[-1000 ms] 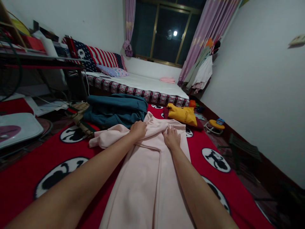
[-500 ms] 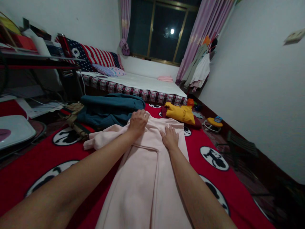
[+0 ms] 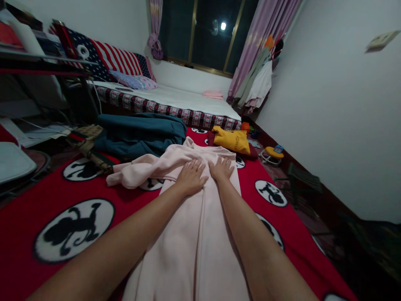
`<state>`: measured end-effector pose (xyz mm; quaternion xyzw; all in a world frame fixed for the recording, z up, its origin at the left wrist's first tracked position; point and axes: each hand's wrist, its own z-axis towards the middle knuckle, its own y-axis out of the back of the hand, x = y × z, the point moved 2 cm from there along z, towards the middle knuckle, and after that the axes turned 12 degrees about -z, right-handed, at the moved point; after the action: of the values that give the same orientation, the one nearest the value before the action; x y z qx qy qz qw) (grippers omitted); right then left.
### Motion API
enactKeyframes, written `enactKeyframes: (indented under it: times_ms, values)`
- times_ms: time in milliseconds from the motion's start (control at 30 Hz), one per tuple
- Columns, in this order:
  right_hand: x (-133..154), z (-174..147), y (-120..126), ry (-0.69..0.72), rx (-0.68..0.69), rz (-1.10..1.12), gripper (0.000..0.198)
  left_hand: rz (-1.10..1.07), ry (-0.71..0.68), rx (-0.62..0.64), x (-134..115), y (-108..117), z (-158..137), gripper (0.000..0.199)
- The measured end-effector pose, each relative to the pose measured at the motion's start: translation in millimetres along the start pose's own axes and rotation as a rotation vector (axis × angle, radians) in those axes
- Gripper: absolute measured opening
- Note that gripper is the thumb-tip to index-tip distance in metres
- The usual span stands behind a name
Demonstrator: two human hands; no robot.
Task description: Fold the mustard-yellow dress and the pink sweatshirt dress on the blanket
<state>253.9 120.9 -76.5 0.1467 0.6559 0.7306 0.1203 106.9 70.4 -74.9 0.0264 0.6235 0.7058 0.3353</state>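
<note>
A pale pink long-sleeved garment point(image 3: 178, 238) lies lengthwise in front of me on a red blanket point(image 3: 131, 217) with black-and-white round prints. My left hand point(image 3: 191, 177) rests flat on its upper middle, fingers spread. Beside it, my right hand point(image 3: 221, 168) also lies flat on the cloth, fingers apart. One sleeve point(image 3: 138, 169) stretches out to the left, loosely rumpled. A fold line runs down the garment's middle between my forearms. The other sleeve cannot be made out.
Folded teal clothing point(image 3: 140, 133) lies beyond the sleeve, and a yellow garment point(image 3: 232, 139) on a dark red one sits at the far right. A bed point(image 3: 175, 98) stands under the window. Along the right wall are a yellow stool point(image 3: 273, 153) and a dark folding stool point(image 3: 303, 179).
My left hand has let go near the collar and come down toward me and right, now flat on the garment. My right hand stays in about the same place. The view has shifted slightly.
</note>
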Motion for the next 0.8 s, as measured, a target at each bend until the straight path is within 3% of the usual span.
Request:
enactKeyframes:
  times_ms: [233, 367, 600, 800]
  values:
    - [-22.9, -27.8, 10.8, 0.306, 0.091, -0.085, 0.065, 0.016, -0.013, 0.047, -5.8, 4.5, -7.6, 0.059]
    - [-48.7, -62.6, 12.7, 0.381, 0.088, -0.136, 0.059, -0.004, -0.036, 0.062, -7.1, 4.1, -25.0, 0.057]
    - [-81.0, -127.2, 20.6, 0.438, 0.059, -0.213, 0.061, -0.046, -0.158, 0.12, -26.7, 10.8, -80.2, 0.07]
    - [-93.6, -191.5, 26.9, 0.438, -0.027, -0.303, 0.057, -0.133, -0.325, 0.262, -55.2, 20.9, -147.9, 0.068]
